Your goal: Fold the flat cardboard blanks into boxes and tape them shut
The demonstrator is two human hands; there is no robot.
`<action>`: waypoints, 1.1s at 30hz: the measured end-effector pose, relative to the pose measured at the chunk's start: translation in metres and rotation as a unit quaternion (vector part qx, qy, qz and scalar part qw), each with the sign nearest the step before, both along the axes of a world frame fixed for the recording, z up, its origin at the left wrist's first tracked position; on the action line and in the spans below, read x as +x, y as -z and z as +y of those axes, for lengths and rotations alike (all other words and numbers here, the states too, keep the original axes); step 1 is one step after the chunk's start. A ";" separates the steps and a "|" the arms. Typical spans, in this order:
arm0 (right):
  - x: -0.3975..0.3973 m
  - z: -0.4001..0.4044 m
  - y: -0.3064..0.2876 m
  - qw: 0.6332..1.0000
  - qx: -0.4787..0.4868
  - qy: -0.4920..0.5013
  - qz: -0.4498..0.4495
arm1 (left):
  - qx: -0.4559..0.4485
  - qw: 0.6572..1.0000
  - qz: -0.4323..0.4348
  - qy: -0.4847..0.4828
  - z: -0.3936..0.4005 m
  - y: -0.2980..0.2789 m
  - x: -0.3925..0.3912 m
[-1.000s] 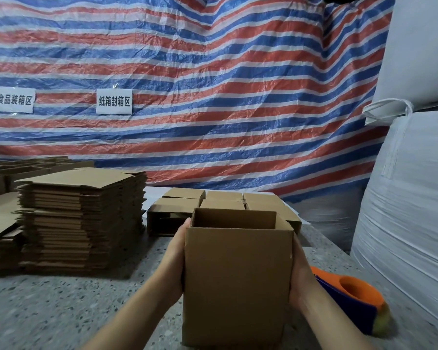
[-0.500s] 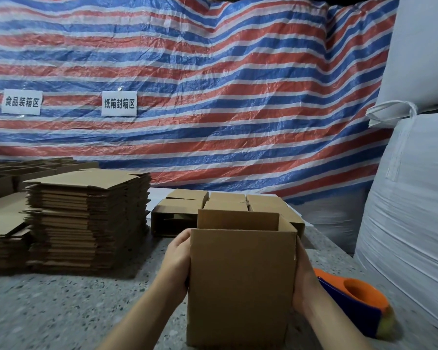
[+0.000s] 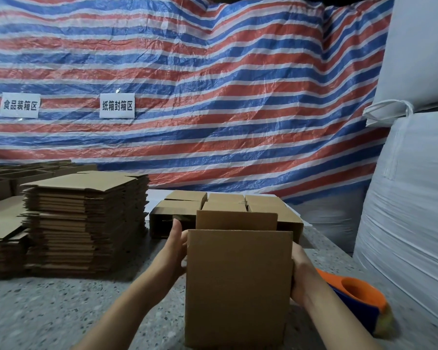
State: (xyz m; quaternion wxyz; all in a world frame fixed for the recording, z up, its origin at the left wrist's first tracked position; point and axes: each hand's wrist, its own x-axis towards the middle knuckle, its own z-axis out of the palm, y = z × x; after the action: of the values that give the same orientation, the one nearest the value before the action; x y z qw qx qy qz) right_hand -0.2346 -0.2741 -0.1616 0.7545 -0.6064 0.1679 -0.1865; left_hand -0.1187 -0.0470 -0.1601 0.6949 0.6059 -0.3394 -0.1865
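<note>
While we stand at the speckled grey stone worktop, the red, white and blue striped plastic tarpaulin fills the whole back of the view, and bulky white woven sacks close off the right side. To our left sits the tall stack of flat brown cardboard blanks, with lower piles beside it at the edge of the picture. Behind our work, a cluster of folded brown cardboard boxes stands near the tarpaulin, partly hidden by what we hold. We have the upright open-topped brown cardboard box on the worktop right in front of us, its flaps standing up. Our left hand presses against its left wall, fingers curled round that edge; our right hand grips the right wall. Just beside the right wrist lies the orange and blue tape dispenser. Two white paper signs on the tarpaulin read 食品装箱区 and 纸箱封箱区.
</note>
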 end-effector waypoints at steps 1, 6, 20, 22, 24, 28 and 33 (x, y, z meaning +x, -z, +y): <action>0.000 0.000 0.000 1.000 -0.002 0.000 0.002 | 0.009 1.000 -0.019 0.021 0.002 0.001 0.003; 0.005 -0.002 0.001 1.000 0.024 0.003 -0.008 | 0.061 0.997 -0.018 0.043 0.008 -0.001 0.007; 0.002 -0.003 0.010 0.995 0.054 -0.049 -0.073 | 0.045 0.995 -0.041 -0.083 0.002 -0.008 -0.006; 0.000 -0.004 0.010 0.994 0.037 -0.070 -0.081 | 0.046 0.995 -0.037 -0.081 0.003 -0.008 -0.006; -0.003 -0.005 0.007 0.993 0.011 -0.086 -0.078 | 0.039 0.996 -0.035 -0.077 0.003 -0.007 -0.006; -0.005 -0.008 0.000 0.987 -0.041 -0.116 -0.099 | -0.021 0.996 -0.022 -0.089 -0.002 -0.005 -0.008; -0.008 -0.003 -0.004 0.984 -0.046 -0.121 -0.118 | -0.099 0.992 0.003 -0.076 -0.008 -0.006 -0.010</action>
State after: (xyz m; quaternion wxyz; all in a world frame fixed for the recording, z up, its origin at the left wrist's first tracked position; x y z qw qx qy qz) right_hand -0.2426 -0.2766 -0.1580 0.7572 -0.6303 -0.0058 -0.1712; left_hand -0.1292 -0.0554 -0.1546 0.7649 0.5575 -0.3066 -0.1003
